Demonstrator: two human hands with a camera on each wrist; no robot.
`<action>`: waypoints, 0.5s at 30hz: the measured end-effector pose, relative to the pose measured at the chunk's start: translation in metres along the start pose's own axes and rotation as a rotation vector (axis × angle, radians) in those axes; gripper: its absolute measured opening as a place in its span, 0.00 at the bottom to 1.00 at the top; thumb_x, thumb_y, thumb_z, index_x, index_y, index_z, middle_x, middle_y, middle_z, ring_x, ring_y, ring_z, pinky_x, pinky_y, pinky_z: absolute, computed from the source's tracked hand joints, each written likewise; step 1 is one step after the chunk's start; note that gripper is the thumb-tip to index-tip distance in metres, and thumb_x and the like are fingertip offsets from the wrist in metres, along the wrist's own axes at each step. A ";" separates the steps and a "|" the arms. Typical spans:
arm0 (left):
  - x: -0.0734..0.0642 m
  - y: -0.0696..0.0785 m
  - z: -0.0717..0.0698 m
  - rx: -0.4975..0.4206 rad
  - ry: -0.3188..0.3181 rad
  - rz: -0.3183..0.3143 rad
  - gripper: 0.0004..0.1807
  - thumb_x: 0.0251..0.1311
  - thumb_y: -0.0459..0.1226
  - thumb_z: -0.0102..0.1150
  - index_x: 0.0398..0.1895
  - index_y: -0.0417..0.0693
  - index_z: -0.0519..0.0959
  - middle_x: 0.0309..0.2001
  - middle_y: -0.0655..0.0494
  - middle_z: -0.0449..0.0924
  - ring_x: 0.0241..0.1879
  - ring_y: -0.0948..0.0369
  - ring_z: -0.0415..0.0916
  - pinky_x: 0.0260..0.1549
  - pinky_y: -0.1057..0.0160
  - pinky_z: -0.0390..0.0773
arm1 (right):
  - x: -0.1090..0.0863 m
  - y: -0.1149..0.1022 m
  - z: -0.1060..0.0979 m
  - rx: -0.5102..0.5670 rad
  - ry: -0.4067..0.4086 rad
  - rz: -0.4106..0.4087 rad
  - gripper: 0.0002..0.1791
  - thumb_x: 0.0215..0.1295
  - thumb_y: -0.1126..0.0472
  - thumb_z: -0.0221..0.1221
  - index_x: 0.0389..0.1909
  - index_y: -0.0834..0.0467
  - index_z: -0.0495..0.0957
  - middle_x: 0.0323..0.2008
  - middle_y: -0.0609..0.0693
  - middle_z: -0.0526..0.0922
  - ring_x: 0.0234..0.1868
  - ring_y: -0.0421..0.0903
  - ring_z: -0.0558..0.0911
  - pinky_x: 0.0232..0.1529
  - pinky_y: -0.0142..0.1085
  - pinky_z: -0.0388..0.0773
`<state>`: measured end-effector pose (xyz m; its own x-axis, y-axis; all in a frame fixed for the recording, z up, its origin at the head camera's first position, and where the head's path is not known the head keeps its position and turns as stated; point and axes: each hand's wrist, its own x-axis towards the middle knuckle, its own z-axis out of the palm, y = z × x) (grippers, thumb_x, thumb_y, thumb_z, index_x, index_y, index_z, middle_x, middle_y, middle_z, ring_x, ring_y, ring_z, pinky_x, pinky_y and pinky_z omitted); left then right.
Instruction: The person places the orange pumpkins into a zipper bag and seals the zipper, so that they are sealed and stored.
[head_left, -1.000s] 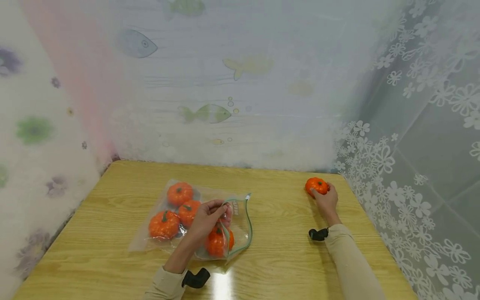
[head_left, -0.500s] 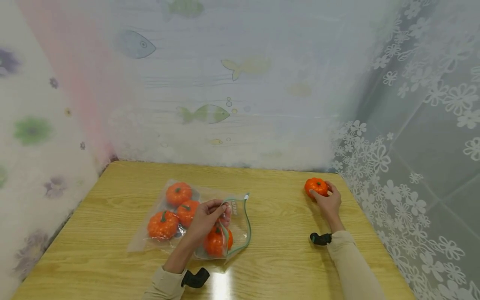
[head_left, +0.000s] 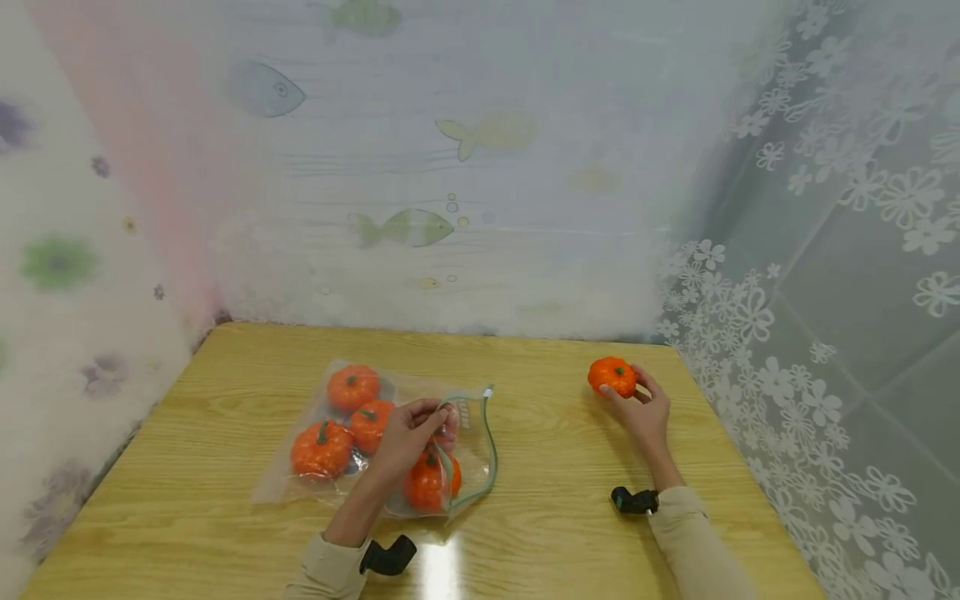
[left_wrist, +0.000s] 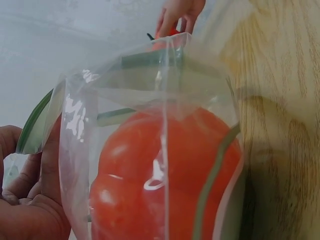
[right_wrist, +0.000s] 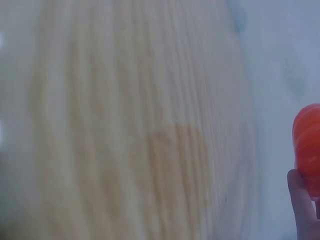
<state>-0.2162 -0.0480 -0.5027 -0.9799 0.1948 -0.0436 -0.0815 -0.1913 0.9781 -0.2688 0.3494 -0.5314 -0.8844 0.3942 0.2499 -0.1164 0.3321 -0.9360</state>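
My left hand [head_left: 408,433] pinches the edge of a clear zip bag [head_left: 474,442] between thumb and fingers, and the green-edged mouth gapes toward the right. Inside the bag lie several small orange pumpkins; one pumpkin [head_left: 423,483] sits close to the mouth, and in the left wrist view this pumpkin [left_wrist: 150,175] shows large through the plastic. On the right side of the table, my right hand [head_left: 643,412] grips another orange pumpkin [head_left: 609,375] with a green stem, thumb in front and fingers behind. The right wrist view shows only part of that pumpkin [right_wrist: 309,147] at its edge.
The wooden table [head_left: 540,517] ends at a fish-print curtain [head_left: 450,275] along the back. A flower-patterned curtain [head_left: 750,333] hangs along the right side. Dark wrist-camera mounts [head_left: 388,555] sit at both wrists.
My right hand has brought its pumpkin a little to the left and up off the tabletop. The left hand keeps its hold on the bag, and the head view has shifted slightly.
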 end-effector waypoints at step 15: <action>0.000 -0.002 -0.001 -0.016 -0.010 0.002 0.16 0.75 0.32 0.53 0.58 0.27 0.76 0.34 0.56 0.85 0.25 0.64 0.83 0.28 0.70 0.84 | -0.032 -0.014 0.024 0.124 -0.132 -0.072 0.35 0.63 0.68 0.70 0.71 0.59 0.72 0.63 0.50 0.71 0.53 0.37 0.79 0.45 0.22 0.81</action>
<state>-0.2164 -0.0490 -0.5050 -0.9781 0.2042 -0.0391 -0.0822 -0.2069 0.9749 -0.2498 0.3115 -0.5319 -0.9226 0.2543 0.2902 -0.2289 0.2445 -0.9422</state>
